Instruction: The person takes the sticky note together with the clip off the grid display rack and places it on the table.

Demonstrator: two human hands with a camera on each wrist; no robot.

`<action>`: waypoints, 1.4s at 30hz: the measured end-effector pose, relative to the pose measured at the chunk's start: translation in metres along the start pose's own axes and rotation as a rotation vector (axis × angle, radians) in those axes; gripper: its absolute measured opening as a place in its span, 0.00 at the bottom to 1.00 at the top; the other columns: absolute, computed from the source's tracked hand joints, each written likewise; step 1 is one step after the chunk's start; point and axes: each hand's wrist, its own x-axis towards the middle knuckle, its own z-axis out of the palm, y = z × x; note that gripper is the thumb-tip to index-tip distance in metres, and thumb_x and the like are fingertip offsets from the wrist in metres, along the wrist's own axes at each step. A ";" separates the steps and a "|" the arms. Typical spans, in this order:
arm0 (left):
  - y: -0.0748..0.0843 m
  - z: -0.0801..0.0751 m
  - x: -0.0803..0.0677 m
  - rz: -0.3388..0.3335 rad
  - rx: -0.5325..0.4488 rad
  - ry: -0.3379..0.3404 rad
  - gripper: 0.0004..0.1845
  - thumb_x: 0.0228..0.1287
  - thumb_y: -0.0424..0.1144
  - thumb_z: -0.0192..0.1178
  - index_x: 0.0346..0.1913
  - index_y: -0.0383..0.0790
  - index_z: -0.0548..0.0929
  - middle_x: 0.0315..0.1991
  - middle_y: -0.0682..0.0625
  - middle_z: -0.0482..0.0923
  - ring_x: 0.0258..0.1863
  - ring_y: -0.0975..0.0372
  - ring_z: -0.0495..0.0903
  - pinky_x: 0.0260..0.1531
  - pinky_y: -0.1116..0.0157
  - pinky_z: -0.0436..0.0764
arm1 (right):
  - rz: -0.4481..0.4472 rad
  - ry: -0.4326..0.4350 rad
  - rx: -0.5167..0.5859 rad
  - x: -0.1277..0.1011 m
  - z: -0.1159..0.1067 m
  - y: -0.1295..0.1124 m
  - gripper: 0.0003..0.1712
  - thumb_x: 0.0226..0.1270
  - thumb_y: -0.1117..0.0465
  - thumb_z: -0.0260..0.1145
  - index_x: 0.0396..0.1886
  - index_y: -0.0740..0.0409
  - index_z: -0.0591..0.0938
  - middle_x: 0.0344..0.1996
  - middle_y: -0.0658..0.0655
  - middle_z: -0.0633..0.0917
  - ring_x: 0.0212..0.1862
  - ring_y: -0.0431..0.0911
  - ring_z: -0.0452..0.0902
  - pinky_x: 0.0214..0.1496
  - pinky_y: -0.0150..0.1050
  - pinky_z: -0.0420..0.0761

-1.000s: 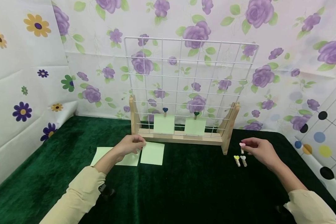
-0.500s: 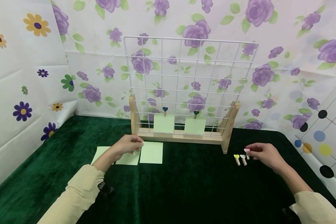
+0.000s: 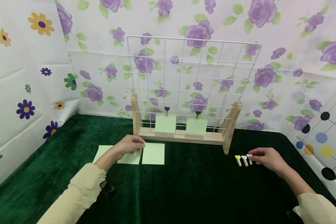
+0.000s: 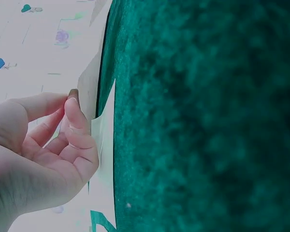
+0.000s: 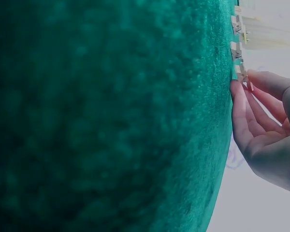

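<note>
My left hand (image 3: pixel 137 145) sits on the green cloth, thumb and forefinger pinching the near corner of the middle green note (image 3: pixel 128 159); the left wrist view shows the fingertips of that left hand (image 4: pixel 71 99) meeting at the note's edge (image 4: pixel 102 130). Two more notes lie flat, one to the left (image 3: pixel 100 151) and one to the right (image 3: pixel 153 153). My right hand (image 3: pixel 254 155) pinches a pink heart clip (image 3: pixel 249 158) that rests on the cloth beside a white clip (image 3: pixel 244 160) and a yellow clip (image 3: pixel 238 160). In the right wrist view the right hand (image 5: pixel 246 84) closes on the nearest clip (image 5: pixel 239 71).
A white wire grid (image 3: pixel 193 62) stands in a wooden base (image 3: pixel 182 137) behind the notes. Two green notes (image 3: pixel 165 123) (image 3: pixel 196 125) hang on it from a blue clip (image 3: pixel 166 109) and a green clip (image 3: pixel 198 113). Floral walls close in on three sides.
My right hand has come down and moved right with the pink clip, which now lies on the cloth beside the white and yellow clips. The left hand has stayed in place.
</note>
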 end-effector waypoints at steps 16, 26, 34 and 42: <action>0.006 0.005 0.000 -0.019 0.071 0.029 0.09 0.70 0.35 0.56 0.46 0.33 0.81 0.38 0.45 0.78 0.32 0.58 0.77 0.27 0.66 0.73 | 0.017 -0.032 0.034 -0.003 -0.001 0.005 0.23 0.69 0.56 0.64 0.54 0.70 0.78 0.46 0.61 0.82 0.43 0.47 0.78 0.39 0.37 0.81; 0.007 0.009 -0.001 0.007 0.117 0.051 0.08 0.68 0.33 0.57 0.44 0.31 0.82 0.40 0.44 0.79 0.33 0.57 0.78 0.32 0.62 0.75 | 0.013 -0.019 0.028 -0.003 -0.002 0.007 0.23 0.68 0.55 0.65 0.53 0.69 0.80 0.48 0.64 0.81 0.42 0.46 0.78 0.38 0.36 0.81; 0.006 0.009 0.000 0.003 0.130 0.051 0.08 0.67 0.34 0.59 0.44 0.32 0.83 0.40 0.44 0.79 0.34 0.56 0.78 0.32 0.62 0.75 | 0.015 -0.020 0.036 -0.003 -0.001 0.008 0.24 0.68 0.55 0.65 0.54 0.70 0.79 0.49 0.65 0.81 0.43 0.48 0.79 0.39 0.36 0.81; 0.005 0.010 -0.002 -0.003 0.132 0.058 0.10 0.69 0.33 0.56 0.47 0.31 0.82 0.42 0.43 0.79 0.34 0.56 0.78 0.32 0.61 0.75 | 0.021 -0.022 0.045 -0.003 -0.002 0.009 0.23 0.68 0.56 0.65 0.54 0.71 0.79 0.49 0.65 0.81 0.43 0.48 0.79 0.40 0.37 0.81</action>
